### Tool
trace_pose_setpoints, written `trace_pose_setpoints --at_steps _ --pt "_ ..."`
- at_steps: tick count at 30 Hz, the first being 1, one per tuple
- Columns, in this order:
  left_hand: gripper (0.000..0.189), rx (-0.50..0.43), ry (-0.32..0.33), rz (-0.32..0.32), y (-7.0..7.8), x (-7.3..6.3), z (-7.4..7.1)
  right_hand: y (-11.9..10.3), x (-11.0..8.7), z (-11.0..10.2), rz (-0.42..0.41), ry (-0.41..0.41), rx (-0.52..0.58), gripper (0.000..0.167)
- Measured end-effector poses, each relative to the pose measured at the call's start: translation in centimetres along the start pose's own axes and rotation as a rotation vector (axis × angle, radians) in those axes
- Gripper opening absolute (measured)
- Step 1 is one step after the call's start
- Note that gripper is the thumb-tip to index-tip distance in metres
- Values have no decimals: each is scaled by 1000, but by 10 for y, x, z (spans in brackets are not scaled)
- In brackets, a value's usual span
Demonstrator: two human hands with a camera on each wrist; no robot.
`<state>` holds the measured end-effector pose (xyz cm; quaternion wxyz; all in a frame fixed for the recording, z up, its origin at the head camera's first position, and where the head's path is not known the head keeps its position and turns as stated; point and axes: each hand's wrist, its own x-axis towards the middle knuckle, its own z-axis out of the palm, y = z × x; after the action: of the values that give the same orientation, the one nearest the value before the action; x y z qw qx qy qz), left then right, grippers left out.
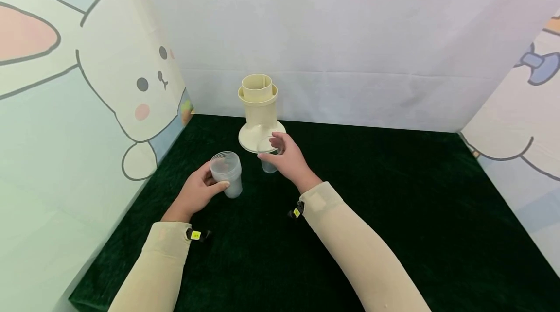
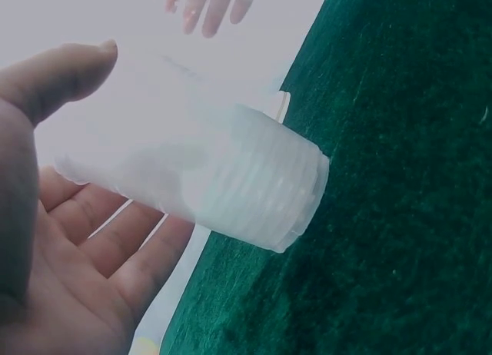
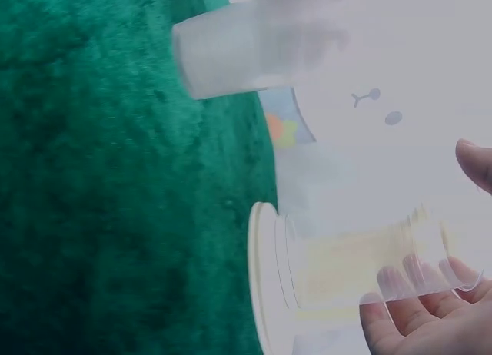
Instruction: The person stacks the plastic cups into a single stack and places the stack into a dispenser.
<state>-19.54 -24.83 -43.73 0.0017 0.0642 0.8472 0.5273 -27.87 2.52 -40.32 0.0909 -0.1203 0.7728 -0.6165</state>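
My left hand (image 1: 197,194) grips a stack of clear plastic cups (image 1: 227,171), thumb on the near side and fingers round the far side. In the left wrist view the ribbed lower ends of the nested cups (image 2: 265,182) tilt over the green cloth. My right hand (image 1: 289,159) holds a single clear plastic cup (image 1: 269,165) near its rim, between thumb and fingers. Through that cup's wall, fingertips (image 3: 392,282) show in the right wrist view. Just behind it stands a cream cup holder (image 1: 261,116) with a round base and a tube inside its wider top.
Dark green velvety cloth (image 1: 393,195) covers the table. A white curtain (image 1: 328,25) hangs along the back edge. Printed cartoon panels stand on both sides, with a rabbit (image 1: 127,59) on the left one.
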Motion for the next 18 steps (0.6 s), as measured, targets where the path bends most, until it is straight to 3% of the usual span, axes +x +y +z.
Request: trace_pose_setpoints --at_steps 18 --pt "68 3 2 10 3 -2 0 -41 -6 -1 -138 -36 -24 73"
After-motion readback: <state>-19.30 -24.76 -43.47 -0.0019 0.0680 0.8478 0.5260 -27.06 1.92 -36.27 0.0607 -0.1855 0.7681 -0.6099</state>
